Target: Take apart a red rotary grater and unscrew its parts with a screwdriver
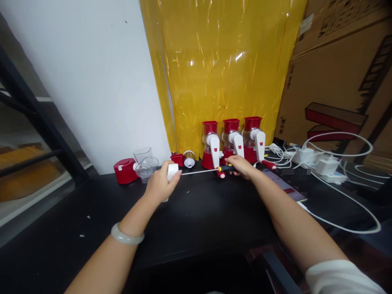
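Note:
My left hand (159,183) is closed around a white plastic part (173,172), whose exact kind I cannot make out. In my right hand (241,166) is a screwdriver (226,168) with a black and yellow handle. Its long thin shaft points left to the white part; whether the tip touches it is hard to see. Behind the left hand stand a red base (125,170) and a clear plastic housing (146,168). A metal grater drum (189,159) lies beside a red piece (177,160) between the hands, farther back.
Red and white rotary graters (210,141) with cranks stand in a row at the back. A tablet (283,184), white chargers (327,165) and looping cables (352,216) occupy the right of the black table (196,228). A cardboard box (333,81) rises behind.

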Demonstrator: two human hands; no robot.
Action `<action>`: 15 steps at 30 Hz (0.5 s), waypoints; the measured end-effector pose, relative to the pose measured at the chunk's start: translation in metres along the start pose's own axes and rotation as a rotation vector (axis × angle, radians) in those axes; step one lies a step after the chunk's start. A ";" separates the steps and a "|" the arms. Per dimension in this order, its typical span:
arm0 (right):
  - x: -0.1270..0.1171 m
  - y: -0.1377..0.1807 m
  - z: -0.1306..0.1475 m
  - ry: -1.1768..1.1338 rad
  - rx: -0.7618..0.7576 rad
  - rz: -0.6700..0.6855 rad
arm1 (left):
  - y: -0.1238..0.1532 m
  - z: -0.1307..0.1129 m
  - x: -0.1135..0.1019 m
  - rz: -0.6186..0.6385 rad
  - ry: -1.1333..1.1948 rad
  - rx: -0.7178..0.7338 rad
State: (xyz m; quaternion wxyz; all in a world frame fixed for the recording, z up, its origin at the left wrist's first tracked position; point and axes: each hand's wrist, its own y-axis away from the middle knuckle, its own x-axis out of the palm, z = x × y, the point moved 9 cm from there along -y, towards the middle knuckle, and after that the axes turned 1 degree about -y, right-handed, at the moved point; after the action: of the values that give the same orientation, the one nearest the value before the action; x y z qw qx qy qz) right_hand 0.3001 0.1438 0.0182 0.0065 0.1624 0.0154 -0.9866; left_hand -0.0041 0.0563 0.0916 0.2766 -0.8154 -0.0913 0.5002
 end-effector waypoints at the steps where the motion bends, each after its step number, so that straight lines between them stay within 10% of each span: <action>1: 0.003 0.001 -0.002 0.031 0.019 0.034 | 0.001 -0.003 -0.002 -0.004 -0.031 0.035; 15: -0.015 0.017 0.039 0.298 -0.335 -0.220 | -0.004 0.008 -0.002 -0.001 -0.021 -0.011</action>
State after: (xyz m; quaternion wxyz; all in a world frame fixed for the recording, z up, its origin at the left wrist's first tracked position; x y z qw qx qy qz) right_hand 0.3018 0.1254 0.0590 -0.0762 0.2999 0.1972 -0.9303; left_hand -0.0113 0.0610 0.0928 0.2711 -0.8116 -0.0974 0.5082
